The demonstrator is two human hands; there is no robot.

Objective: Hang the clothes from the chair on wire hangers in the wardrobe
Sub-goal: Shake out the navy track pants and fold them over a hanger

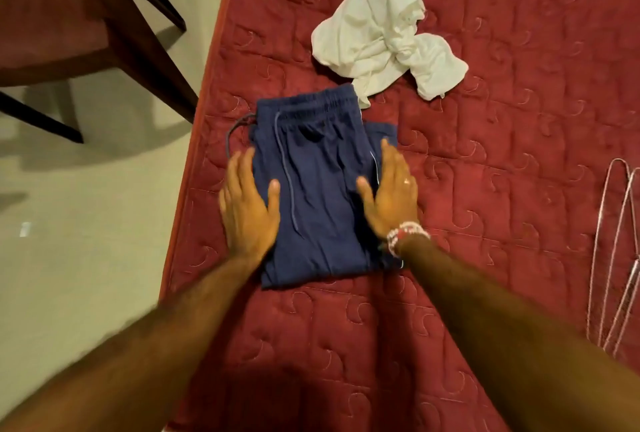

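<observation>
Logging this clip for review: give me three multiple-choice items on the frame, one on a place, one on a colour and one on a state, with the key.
1. Where do the wire hangers lie?
A) on the chair
B) on the red mattress, at the picture's right edge
C) on the floor

2. What colour is the crumpled garment beyond the shorts?
A) white
B) green
C) black

3. How do the left hand and right hand lie?
A) both clenched in fists
B) one lifting a hanger
C) both flat on the shorts, fingers straight

Key:
1 B, the wires rest on the quilted red surface.
2 A, it is plainly white.
3 C, each palm lies open along one side of the shorts.
</observation>
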